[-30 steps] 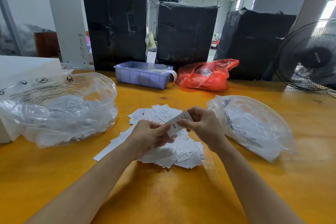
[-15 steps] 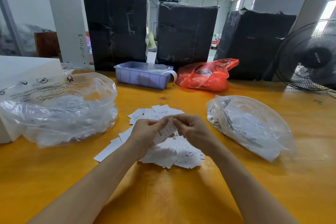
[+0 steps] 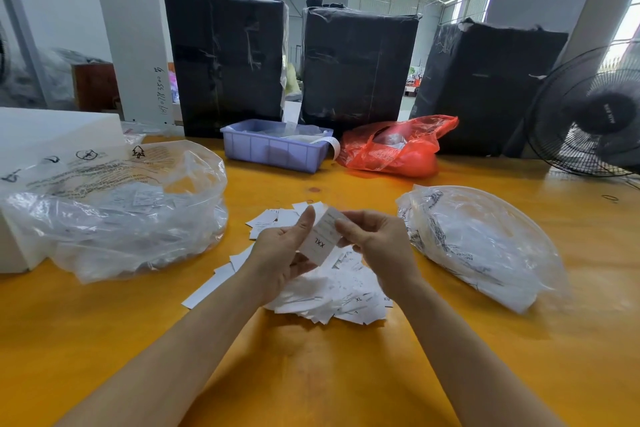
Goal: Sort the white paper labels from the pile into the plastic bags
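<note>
Over the middle of the yellow-orange wooden table (image 3: pixel 311 374), the left hand (image 3: pixel 280 253) and the right hand (image 3: pixel 377 246) meet on a small white rectangular paper label printed "XXL" (image 3: pixel 320 236), lifted just above the loose pile of white paper labels (image 3: pixel 325 291). The left hand curls round the label's left edge, thumb up along it, and the right hand pinches the label's upper right edge between thumb and fingers. The pile lies flat on the table right under both hands, with a few labels spread toward the far side and the near left. To the left of the pile sits a large crumpled clear plastic bag with black printing (image 3: pixel 114 204), with some white labels visible inside it. To the right of the pile lies a second clear plastic bag, flatter and domed (image 3: pixel 485 243), with white contents showing through. At the far edge of the table stand a pale purple plastic tray (image 3: pixel 273 149) and, just right of it, a red plastic bag (image 3: pixel 394 149). A black floor fan (image 3: pixel 588 114) stands at the far right, and three tall black-wrapped bales (image 3: pixel 356 66) stand behind the table.
</note>
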The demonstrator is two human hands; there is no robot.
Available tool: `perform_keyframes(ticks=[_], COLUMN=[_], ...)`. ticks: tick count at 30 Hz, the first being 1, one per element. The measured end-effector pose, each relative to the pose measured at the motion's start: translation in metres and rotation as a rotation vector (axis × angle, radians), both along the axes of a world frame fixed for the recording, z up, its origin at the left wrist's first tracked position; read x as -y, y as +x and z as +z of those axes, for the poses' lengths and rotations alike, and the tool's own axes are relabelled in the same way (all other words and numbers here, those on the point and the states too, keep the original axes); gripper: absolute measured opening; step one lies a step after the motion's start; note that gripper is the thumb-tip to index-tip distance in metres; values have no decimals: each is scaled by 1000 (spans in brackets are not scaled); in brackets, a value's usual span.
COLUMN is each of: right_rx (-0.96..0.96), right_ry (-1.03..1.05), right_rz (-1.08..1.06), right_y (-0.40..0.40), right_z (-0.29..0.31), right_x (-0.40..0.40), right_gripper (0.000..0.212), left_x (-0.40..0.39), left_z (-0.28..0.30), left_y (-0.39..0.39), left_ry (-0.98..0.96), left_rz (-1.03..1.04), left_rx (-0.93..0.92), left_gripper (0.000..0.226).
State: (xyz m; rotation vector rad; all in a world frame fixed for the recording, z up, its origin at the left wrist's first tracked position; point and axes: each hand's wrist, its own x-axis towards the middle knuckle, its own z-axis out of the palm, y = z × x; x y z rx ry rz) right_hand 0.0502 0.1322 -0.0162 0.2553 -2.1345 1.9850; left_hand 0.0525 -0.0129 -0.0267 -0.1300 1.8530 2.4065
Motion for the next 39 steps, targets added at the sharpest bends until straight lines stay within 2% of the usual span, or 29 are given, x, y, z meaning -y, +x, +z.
perform_keyframes(ticks=[5, 7, 9, 11, 12, 14, 16, 18, 20, 22, 25, 28, 31, 33, 36, 39], right_rx=[89, 33, -102, -210, -205, -61, 161, 290, 326, 339, 359, 301, 219, 164, 48, -108], right_ry=[-67, -48, -1, 170, 302, 592, 839, 1005, 1068, 1093, 976, 876, 792, 793, 783, 705], right_rz=[-42, -97, -293, -589, -726, -865, -786, -674, -647, -653, -692, -742, -769, -770, -806, -913], right_y=[-5, -8, -13, -19, -22, -30, -38, -39, -49, -60, -72, -70, -58, -53, -44, -34], right_z=[0, 6, 16, 22, 22, 11, -5, -16, -24, -27, -36, -36, -23, -17, -7, 1], right_x=[-8, -16, -39, -76, -97, -134, -160, -168, -177, -184, -197, -195, -179, -170, -155, -142], right_gripper=[7, 5, 7, 11, 15, 23, 25, 12, 37, 40, 30, 29, 38, 43, 35, 13], left_x=[11, 12, 15, 20, 24, 37, 56, 81, 106, 125, 138, 137, 128, 117, 94, 71], left_z=[0, 2, 5, 8, 10, 13, 19, 27, 30, 30, 28, 26, 23, 22, 21, 20], left_y=[-2, -3, -4, -6, -8, -13, -18, -21, -22, -24, -23, -24, -28, -28, -24, -21], left_ry=[-75, -95, -93, -47, -26, -27, -27, -2, 40, 117, 259, 313, 163, -3, -223, -339], left_rz=[-24, -9, 45, 147, 225, 431, 649, 840, 959, 1000, 1001, 983, 1005, 1039, 1034, 942], left_rx=[-9, -33, -70, -108, -132, -194, -249, -250, -203, -137, -67, -52, -95, -246, -488, -570], left_gripper=[15, 13, 11, 8, 8, 9, 11, 12, 14, 11, 7, 11, 31, 44, 33, 17])
